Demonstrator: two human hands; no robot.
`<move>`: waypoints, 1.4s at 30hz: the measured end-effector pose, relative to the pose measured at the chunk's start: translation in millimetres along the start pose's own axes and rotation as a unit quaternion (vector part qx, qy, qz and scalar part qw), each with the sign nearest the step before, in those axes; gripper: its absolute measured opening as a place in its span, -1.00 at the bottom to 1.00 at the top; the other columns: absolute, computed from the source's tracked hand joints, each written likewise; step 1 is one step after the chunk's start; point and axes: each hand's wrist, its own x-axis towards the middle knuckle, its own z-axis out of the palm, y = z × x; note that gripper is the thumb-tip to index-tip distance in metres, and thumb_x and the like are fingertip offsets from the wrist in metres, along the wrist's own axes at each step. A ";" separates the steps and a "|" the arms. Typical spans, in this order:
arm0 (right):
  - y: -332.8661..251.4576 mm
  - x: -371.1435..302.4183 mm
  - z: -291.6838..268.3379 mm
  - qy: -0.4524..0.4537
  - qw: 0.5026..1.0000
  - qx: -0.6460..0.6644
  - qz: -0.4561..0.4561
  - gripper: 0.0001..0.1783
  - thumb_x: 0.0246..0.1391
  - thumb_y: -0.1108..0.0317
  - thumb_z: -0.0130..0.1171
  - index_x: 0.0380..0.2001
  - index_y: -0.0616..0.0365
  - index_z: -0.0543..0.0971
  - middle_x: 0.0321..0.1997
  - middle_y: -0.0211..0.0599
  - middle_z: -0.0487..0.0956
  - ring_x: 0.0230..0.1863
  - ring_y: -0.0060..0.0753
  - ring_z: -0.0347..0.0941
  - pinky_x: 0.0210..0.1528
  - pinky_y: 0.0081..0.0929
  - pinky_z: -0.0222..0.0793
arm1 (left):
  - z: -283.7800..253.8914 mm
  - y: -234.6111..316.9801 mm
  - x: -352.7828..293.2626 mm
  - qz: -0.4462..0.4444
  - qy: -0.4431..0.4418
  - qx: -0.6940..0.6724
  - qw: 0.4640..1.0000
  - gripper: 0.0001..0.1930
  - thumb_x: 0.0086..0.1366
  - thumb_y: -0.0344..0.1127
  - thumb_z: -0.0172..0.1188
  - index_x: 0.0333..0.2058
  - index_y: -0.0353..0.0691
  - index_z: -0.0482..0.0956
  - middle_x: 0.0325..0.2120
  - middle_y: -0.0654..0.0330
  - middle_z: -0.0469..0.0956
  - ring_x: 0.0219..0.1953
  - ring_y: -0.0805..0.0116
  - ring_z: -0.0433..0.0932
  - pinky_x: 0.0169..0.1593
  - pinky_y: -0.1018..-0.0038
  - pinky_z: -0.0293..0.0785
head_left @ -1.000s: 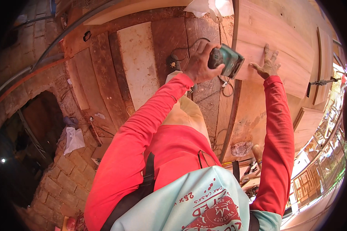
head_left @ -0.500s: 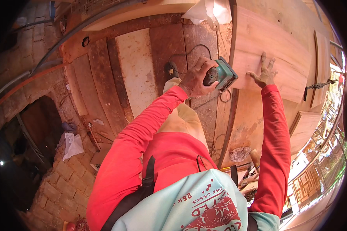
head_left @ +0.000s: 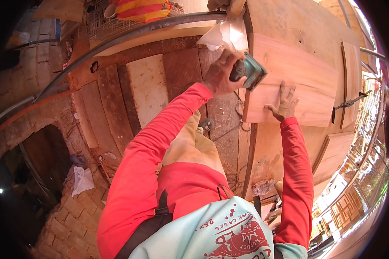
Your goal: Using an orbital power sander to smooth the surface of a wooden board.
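Observation:
My left hand point(head_left: 219, 73) is wrapped round a green and black power sander point(head_left: 252, 72). The sander is tilted on its side, its flat pad turned toward the left edge of a wide reddish wooden board point(head_left: 307, 64). Whether the pad touches that edge I cannot tell. On top of the board, near its close side, my right hand point(head_left: 284, 104) lies flat with the fingers spread. The board rests on a larger plywood worktop point(head_left: 268, 149).
A clamp point(head_left: 350, 103) stands at the worktop's right, beside a narrow plank point(head_left: 351, 82). Crumpled clear plastic point(head_left: 263, 187) lies near the front. Planks point(head_left: 147, 82) cover the ground at left, past which a dark opening point(head_left: 39, 159) gapes. A metal pipe point(head_left: 116, 36) curves across the far side.
The sander in my left hand has moved away from me along the board's left edge. My right hand keeps about the same place on the board. The whole view has shifted.

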 end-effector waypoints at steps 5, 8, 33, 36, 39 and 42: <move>-0.2 -2.0 -0.7 -0.004 1.000 0.017 0.020 0.48 -0.30 -0.32 0.47 0.52 -0.39 -0.31 0.56 0.28 -0.41 0.49 0.65 -0.27 0.43 0.45 -0.21 | 4.2 -14.9 43.1 -0.106 0.045 -0.010 0.993 -0.40 0.01 -0.23 0.41 0.02 -0.10 0.33 -0.17 -0.02 0.39 -0.14 -0.06 0.53 -0.08 0.14 0.53; -9.9 -1.3 -12.5 -0.030 0.998 0.026 0.041 0.47 -0.29 -0.29 0.49 0.51 -0.48 -0.32 0.58 0.16 -0.45 0.45 0.77 -0.27 0.35 0.52 -0.04 | 8.6 -26.0 63.4 -0.256 0.079 -0.014 0.963 -0.37 0.00 -0.11 0.41 0.00 -0.13 0.31 -0.18 -0.09 0.42 -0.16 -0.08 0.54 -0.08 0.13 0.50; -10.7 7.1 -14.5 -0.084 0.991 -0.005 0.102 0.38 -0.18 -0.29 0.45 0.48 -0.65 -0.35 0.61 -0.01 -0.43 0.45 0.73 -0.19 0.37 0.43 0.02 | 31.2 -14.3 49.6 -0.499 0.112 -0.074 0.856 -0.24 -0.05 -0.21 0.40 0.08 -0.43 0.27 -0.13 -0.16 0.55 -0.19 0.10 0.63 -0.16 0.31 0.61; -17.3 6.3 -21.8 -0.103 0.988 0.005 0.111 0.39 -0.18 -0.30 0.45 0.48 -0.65 -0.37 0.61 0.00 -0.42 0.45 0.74 -0.20 0.42 0.39 -0.07 | 37.0 -13.1 30.5 -0.461 0.144 -0.101 0.870 -0.30 -0.04 -0.25 0.40 0.04 -0.40 0.30 -0.13 -0.11 0.54 -0.17 0.13 0.61 -0.18 0.30 0.60; -26.0 11.0 -25.6 -0.102 0.989 -0.006 0.106 0.39 -0.18 -0.31 0.44 0.48 -0.65 -0.37 0.61 -0.01 -0.42 0.45 0.74 -0.20 0.41 0.39 -0.06 | 42.8 -26.4 11.6 -0.468 0.173 -0.079 0.863 -0.32 -0.04 -0.26 0.39 0.04 -0.38 0.30 -0.14 -0.08 0.53 -0.20 0.13 0.61 -0.22 0.27 0.61; -19.1 9.4 -24.0 -0.110 0.989 -0.004 0.101 0.46 -0.24 -0.35 0.44 0.51 -0.47 -0.38 0.56 0.28 -0.42 0.52 0.51 -0.21 0.44 0.43 -0.30 | 48.0 -6.5 0.2 -0.489 0.160 -0.111 0.850 -0.28 -0.07 -0.20 0.39 0.03 -0.39 0.29 -0.09 -0.12 0.50 -0.09 0.03 0.56 -0.06 0.26 0.53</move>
